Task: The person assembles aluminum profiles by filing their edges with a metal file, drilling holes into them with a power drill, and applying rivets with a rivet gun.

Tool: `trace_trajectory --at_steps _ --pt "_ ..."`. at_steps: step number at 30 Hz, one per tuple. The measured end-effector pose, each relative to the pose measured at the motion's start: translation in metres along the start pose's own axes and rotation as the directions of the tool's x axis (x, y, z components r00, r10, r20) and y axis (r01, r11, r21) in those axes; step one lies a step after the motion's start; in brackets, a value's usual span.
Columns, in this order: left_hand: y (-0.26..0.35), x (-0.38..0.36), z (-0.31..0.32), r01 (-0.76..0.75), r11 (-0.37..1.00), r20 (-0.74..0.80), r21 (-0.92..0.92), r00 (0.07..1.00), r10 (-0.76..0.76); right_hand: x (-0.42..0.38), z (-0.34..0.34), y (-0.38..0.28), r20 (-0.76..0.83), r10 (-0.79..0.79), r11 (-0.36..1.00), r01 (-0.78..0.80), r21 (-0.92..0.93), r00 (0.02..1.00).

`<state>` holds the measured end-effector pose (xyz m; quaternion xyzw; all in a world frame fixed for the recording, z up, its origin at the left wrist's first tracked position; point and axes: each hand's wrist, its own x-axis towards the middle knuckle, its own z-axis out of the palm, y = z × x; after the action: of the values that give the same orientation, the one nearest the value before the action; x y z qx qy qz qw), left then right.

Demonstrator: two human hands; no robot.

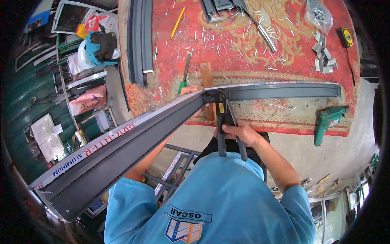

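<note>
Our right hand point(239, 133) is wrapped around the two long handles of a black rivet tool point(224, 122), fingers closed over them, with the tool's head set against the corner where two grey aluminium profiles point(134, 142) meet. Our left hand point(191, 89) sits just beyond that corner, fingers curled over the top edge of the long profile that runs back past our left side; only its fingertips show. The second profile point(284, 90) stretches away to the right of the hands. Just beyond the left hand lie a wooden block point(207, 79) and a green-handled screwdriver point(185, 75) on the red patterned cloth of the desk point(170, 44). Well to the right of the right hand, a green drill point(329, 122) rests at the cloth's edge.
</note>
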<state>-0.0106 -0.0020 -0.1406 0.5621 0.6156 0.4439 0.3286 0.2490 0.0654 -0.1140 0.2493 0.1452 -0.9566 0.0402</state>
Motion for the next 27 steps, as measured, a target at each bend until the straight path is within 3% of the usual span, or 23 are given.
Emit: trace_trajectory --at_steps 2,4,5,6,7,11,12,13,14,16,17,19,20,21,22,23,25,27 --pt "-0.003 -0.003 0.004 -0.016 0.998 -0.030 -0.058 0.999 0.014 0.003 0.008 0.000 -0.042 -0.027 0.996 0.024 -0.085 0.999" --pt "0.000 -0.007 0.006 0.178 0.969 -0.091 -0.171 0.976 -0.195 0.008 0.014 0.000 -0.081 -0.056 0.984 0.041 -0.174 0.995" --pt "0.001 -0.008 0.002 0.177 0.969 -0.093 -0.171 0.977 -0.194 0.011 0.017 0.001 -0.129 -0.061 0.955 0.020 -0.297 0.990" --pt "0.003 -0.010 -0.005 0.364 0.921 -0.027 -0.136 0.928 -0.371 0.014 0.019 0.002 -0.177 -0.071 0.911 -0.008 -0.411 0.982" --pt "0.004 -0.009 -0.009 0.535 0.840 0.030 -0.090 0.845 -0.535 0.016 0.022 0.000 -0.176 -0.071 0.910 -0.008 -0.414 0.982" --pt "0.011 -0.003 0.002 0.392 0.868 0.019 -0.306 0.914 -0.406 0.013 0.024 -0.006 -0.215 -0.110 0.874 -0.008 -0.486 0.970" --pt "0.012 0.002 0.003 0.191 0.974 -0.026 -0.125 0.980 -0.195 0.012 0.020 -0.006 -0.228 -0.106 0.856 -0.028 -0.516 0.968" --pt "0.012 0.006 0.002 -0.027 0.997 -0.032 0.069 0.999 0.029 0.012 0.017 -0.008 -0.238 -0.101 0.836 -0.047 -0.547 0.966" --pt "0.015 0.004 0.002 -0.028 0.997 -0.034 0.071 0.999 0.031 0.008 0.012 -0.009 -0.235 -0.102 0.834 -0.046 -0.549 0.967" --pt "0.025 0.002 0.002 0.231 0.889 -0.015 -0.396 0.966 -0.258 -0.002 0.001 -0.022 -0.102 -0.002 0.863 -0.050 -0.502 0.995" --pt "0.029 0.003 -0.001 0.231 0.890 -0.015 -0.393 0.966 -0.258 -0.013 -0.003 -0.037 -0.103 0.071 0.921 -0.105 -0.376 0.992" --pt "0.040 0.009 -0.005 0.579 0.552 0.125 -0.600 0.750 -0.650 -0.008 -0.022 -0.058 -0.029 0.129 0.886 -0.129 -0.445 0.991" --pt "0.034 0.006 -0.005 0.582 0.550 0.127 -0.600 0.747 -0.652 -0.009 -0.021 -0.066 0.036 0.194 0.848 -0.149 -0.508 0.980" --pt "0.026 0.007 -0.004 0.352 0.899 0.000 -0.262 0.931 -0.365 -0.011 -0.009 -0.068 -0.055 0.234 0.810 -0.226 -0.541 0.971" --pt "0.021 0.008 -0.002 0.004 0.991 0.014 0.137 1.000 -0.006 -0.007 -0.005 -0.055 -0.056 0.234 0.810 -0.226 -0.542 0.971" --pt "0.020 0.008 -0.002 0.005 0.991 0.014 0.137 1.000 -0.007 0.000 -0.004 -0.032 -0.067 0.108 0.881 -0.126 -0.455 0.992" --pt "0.020 0.005 -0.001 0.288 0.918 -0.028 -0.273 0.951 -0.307 0.005 0.013 -0.014 -0.070 -0.075 0.952 0.050 -0.303 0.995" --pt "0.022 0.003 -0.004 0.470 0.619 0.055 -0.629 0.821 -0.568 0.010 0.012 -0.005 -0.082 -0.069 0.953 0.041 -0.300 0.994"
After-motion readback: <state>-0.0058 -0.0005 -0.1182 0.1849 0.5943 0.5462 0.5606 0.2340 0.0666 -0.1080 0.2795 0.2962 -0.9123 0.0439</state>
